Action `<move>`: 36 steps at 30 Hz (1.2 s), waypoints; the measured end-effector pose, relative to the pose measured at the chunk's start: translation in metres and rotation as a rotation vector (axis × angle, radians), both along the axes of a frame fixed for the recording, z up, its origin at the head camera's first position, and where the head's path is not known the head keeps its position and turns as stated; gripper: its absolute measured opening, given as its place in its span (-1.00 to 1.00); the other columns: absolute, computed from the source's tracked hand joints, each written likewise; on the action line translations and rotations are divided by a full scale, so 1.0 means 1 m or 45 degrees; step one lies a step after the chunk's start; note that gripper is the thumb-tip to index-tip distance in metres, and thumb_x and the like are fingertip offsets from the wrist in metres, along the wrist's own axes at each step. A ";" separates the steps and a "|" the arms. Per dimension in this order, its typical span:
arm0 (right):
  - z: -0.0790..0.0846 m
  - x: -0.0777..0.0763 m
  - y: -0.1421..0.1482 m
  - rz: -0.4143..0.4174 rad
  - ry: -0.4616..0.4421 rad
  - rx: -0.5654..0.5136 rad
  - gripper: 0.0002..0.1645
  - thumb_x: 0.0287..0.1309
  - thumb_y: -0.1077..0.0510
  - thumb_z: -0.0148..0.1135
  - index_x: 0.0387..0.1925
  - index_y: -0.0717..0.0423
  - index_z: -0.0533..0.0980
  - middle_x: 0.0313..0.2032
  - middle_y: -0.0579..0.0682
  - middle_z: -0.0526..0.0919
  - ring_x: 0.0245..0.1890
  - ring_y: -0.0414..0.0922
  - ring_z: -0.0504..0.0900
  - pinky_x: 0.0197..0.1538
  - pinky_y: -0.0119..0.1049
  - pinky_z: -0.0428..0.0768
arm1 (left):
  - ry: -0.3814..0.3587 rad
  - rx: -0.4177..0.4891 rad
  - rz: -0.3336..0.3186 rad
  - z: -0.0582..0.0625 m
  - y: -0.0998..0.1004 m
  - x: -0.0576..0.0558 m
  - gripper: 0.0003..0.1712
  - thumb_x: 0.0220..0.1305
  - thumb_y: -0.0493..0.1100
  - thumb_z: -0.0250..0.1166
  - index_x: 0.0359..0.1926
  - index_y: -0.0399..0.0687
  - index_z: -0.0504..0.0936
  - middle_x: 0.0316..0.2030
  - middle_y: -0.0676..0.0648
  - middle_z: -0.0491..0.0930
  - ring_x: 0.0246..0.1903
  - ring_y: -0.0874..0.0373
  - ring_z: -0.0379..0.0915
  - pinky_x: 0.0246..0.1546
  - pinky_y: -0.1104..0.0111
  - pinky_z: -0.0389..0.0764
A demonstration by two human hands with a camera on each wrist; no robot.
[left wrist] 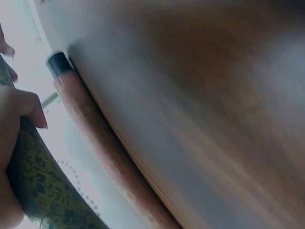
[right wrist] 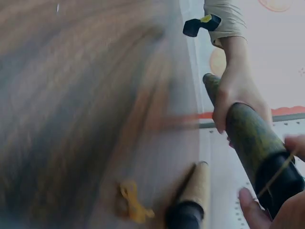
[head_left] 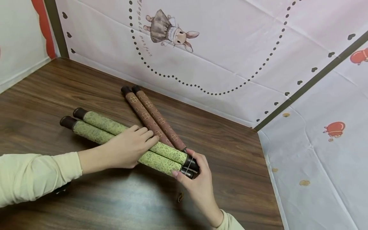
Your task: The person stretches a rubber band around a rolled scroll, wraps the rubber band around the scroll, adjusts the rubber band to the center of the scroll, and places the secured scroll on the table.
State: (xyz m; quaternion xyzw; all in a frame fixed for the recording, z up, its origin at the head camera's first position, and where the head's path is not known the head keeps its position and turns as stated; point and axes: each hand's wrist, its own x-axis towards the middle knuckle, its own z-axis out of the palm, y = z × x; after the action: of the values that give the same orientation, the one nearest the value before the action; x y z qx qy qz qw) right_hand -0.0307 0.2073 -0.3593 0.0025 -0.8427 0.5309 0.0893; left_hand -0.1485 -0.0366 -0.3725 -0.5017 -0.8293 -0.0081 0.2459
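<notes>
Two rolled scrolls with green floral covers, a rear green scroll [head_left: 169, 151] and a front green scroll [head_left: 161, 163], lie side by side above the wooden table. My left hand [head_left: 129, 147] grips both around the middle, its fingers over the top. At their right ends, my right hand [head_left: 201, 180] spreads thumb and fingers around the dark knobs. A thin rubber band [head_left: 188, 165] is stretched across these knobs between thumb and fingers; the right wrist view shows the same rubber band [right wrist: 279, 172] taut. The far ends with dark brown knobs [head_left: 68, 122] point left.
Two reddish-brown scrolls [head_left: 149, 115] with gold flower patterns lie on the table [head_left: 235, 153] just behind the green pair. A loose yellow rubber band [head_left: 180, 197] lies near the front, left of my right wrist. Printed cloth walls [head_left: 224, 60] stand at the back and sides.
</notes>
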 end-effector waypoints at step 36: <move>0.005 -0.028 0.058 0.104 -0.197 -0.062 -0.72 0.17 0.49 0.00 -0.19 0.28 0.59 -0.36 0.06 0.62 -0.38 -0.17 0.60 -0.32 -0.35 0.62 | -0.071 -0.068 -0.086 -0.007 0.000 0.031 -0.09 -0.31 -0.27 0.47 0.24 -0.05 0.42 -0.15 -0.02 0.59 -0.18 0.09 0.48 -0.31 0.29 0.53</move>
State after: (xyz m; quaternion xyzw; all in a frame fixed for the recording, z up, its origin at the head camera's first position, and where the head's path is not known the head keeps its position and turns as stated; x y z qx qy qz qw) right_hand -0.0588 0.2651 -0.3543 -0.0065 -0.8331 0.5531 0.0021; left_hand -0.1177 -0.0367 -0.3797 -0.5354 -0.8184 -0.0082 0.2088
